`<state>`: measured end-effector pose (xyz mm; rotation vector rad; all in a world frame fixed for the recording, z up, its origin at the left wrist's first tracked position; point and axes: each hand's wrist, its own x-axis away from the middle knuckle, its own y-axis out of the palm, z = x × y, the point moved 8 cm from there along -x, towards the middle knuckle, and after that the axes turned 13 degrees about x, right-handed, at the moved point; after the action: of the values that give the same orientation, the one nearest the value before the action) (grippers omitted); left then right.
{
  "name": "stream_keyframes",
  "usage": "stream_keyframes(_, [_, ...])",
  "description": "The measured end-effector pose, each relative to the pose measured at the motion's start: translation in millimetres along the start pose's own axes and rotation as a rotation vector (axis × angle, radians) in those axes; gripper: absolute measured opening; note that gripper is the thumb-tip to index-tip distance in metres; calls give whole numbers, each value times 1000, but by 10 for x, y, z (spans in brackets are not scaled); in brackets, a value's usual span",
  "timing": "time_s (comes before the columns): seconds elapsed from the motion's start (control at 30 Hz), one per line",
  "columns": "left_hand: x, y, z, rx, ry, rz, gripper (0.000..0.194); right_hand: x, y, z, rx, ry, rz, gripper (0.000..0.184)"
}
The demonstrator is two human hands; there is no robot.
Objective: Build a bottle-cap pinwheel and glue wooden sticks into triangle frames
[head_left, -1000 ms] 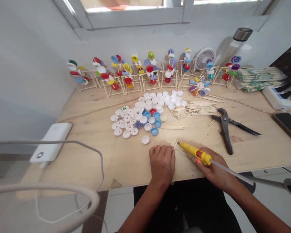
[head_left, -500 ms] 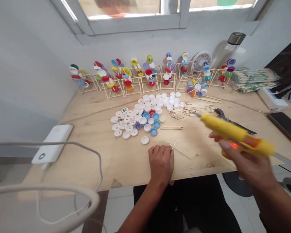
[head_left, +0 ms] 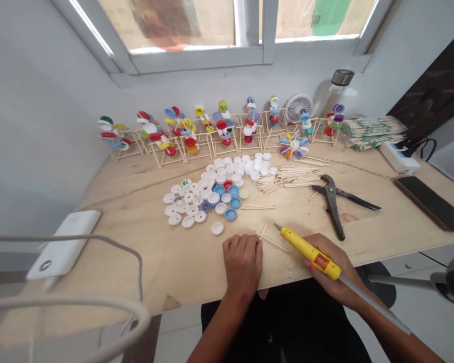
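My right hand (head_left: 335, 269) is wrapped around a yellow hot glue gun (head_left: 310, 252), whose metal tip points left toward my left hand. A small red light glows on the gun, and a long translucent glue stick (head_left: 376, 305) sticks out of its back end. My left hand (head_left: 244, 262) rests on the table near its front edge, fingers curled. Beside its index finger lie two thin wooden sticks (head_left: 274, 243), crossed; the short one runs in under the fingers, where the grip is partly hidden. The gun's tip is apart from the sticks.
Bottle caps (head_left: 189, 201) and loose sticks (head_left: 297, 176) lie in mid-table. Pliers (head_left: 331, 194) and a phone (head_left: 431, 201) are at right. Stick frames with cap wheels (head_left: 225, 133) line the back. A power bank (head_left: 66, 242) and grey cable (head_left: 128, 247) are at left.
My right hand has brought the glue gun down and left, closer to the crossed sticks, uncovering the pliers. My left hand stays by the sticks. The head view has shifted slightly.
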<state>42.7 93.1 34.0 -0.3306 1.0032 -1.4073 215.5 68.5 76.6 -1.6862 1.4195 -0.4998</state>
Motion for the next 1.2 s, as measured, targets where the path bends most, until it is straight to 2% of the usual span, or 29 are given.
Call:
stream_keyframes(0.1, [-3, -3, 1, 2, 4, 0, 14, 22, -100, 111, 95, -34, 83, 22])
stream_keyframes(0.2, [-3, -3, 4, 4, 5, 2, 14, 26, -317, 259, 267, -126, 218, 30])
stream_keyframes(0.37, [2, 5, -3, 5, 2, 1, 16, -13, -652, 643, 561, -196, 363, 27])
stream_keyframes(0.43, [3, 5, -7, 9, 1, 3, 16, -32, -717, 796, 639, -219, 343, 24])
stream_keyframes(0.57, [-1, -1, -6, 18, 4, 12, 16, -64, -745, 1118, 751, -184, 214, 28])
stream_keyframes(0.7, [-6, -9, 1, 13, 8, 23, 15, -74, -788, 1297, 829, -169, 204, 28])
stream_keyframes(1.2, [-5, -15, -2, 42, -7, 31, 14, -227, -683, 1380, 1004, -233, 56, 29])
